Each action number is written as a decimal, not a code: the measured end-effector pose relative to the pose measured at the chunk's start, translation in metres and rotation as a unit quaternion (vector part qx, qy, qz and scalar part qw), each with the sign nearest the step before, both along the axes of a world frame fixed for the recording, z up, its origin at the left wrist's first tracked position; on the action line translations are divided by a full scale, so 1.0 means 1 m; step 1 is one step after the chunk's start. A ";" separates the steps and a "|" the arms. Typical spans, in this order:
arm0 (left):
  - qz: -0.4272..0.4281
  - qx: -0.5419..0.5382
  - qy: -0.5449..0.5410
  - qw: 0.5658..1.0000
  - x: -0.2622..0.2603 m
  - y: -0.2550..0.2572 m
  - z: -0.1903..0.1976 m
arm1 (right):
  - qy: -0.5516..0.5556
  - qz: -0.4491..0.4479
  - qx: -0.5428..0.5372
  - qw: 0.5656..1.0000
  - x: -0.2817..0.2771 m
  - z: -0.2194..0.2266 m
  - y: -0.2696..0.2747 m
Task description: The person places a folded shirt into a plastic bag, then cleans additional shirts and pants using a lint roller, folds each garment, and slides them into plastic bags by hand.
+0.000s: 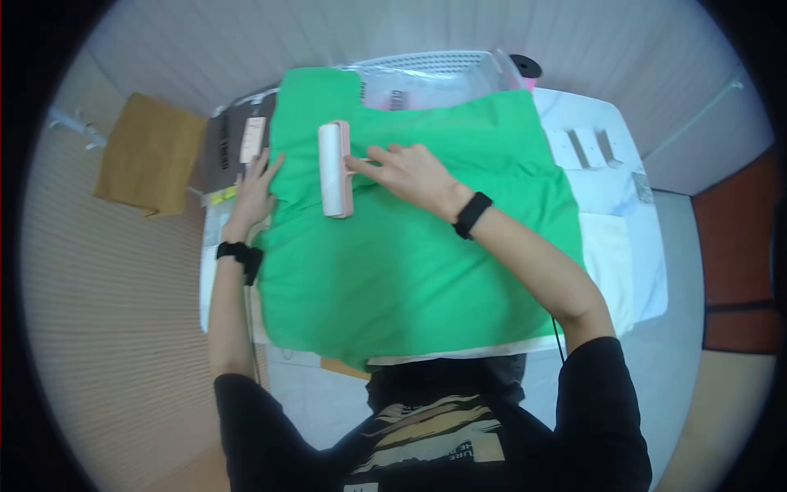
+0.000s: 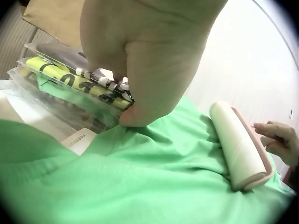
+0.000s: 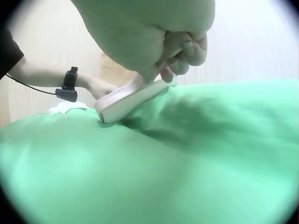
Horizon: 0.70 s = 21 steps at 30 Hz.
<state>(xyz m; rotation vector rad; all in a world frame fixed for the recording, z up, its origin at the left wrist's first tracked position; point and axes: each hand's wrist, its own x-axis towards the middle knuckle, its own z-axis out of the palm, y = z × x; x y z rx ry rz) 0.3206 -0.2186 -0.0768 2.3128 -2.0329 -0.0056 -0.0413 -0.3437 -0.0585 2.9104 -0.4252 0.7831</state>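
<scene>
A green cloth (image 1: 426, 262) lies spread and creased over the table. On its upper left part rests a lint roller with a white roll (image 1: 331, 170) and a pink frame. My right hand (image 1: 414, 176) grips its handle, the index finger reaching to the frame; in the right wrist view the roller (image 3: 124, 100) stands under the curled fingers of that hand (image 3: 159, 37). My left hand (image 1: 252, 197) rests with fingers spread on the cloth's left edge. In the left wrist view, this hand (image 2: 154, 65) has its thumb on the green cloth (image 2: 140, 172), beside packaged garments.
Packaged garments (image 2: 70, 84) lie left of the cloth, with a pink-and-white tag (image 1: 253, 139) on top. A white basket (image 1: 434, 61) stands at the back, a black spool (image 1: 525, 66) beside it. Metal brackets (image 1: 584, 149) lie on the right; a brown paper bag (image 1: 147, 156) is at far left.
</scene>
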 end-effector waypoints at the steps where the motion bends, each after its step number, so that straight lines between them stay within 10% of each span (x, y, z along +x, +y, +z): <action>1: 0.009 -0.003 -0.026 1.000 -0.001 0.002 0.000 | 0.005 -0.005 -0.012 1.000 -0.020 0.006 -0.004; 11: 0.027 -0.012 -0.028 0.999 -0.002 0.002 0.016 | 0.145 -0.180 0.048 0.972 -0.261 0.068 -0.037; 14: 0.015 -0.090 -0.002 0.996 0.005 -0.014 0.023 | 0.172 -0.205 0.116 0.957 -0.221 0.104 -0.031; 18: -0.007 -0.186 0.142 0.972 0.006 -0.048 0.004 | -0.065 0.091 0.185 0.976 -0.081 0.081 -0.062; 21: 0.010 -0.165 0.148 0.975 0.020 -0.057 -0.026 | -0.055 0.090 0.189 0.976 0.045 0.054 -0.072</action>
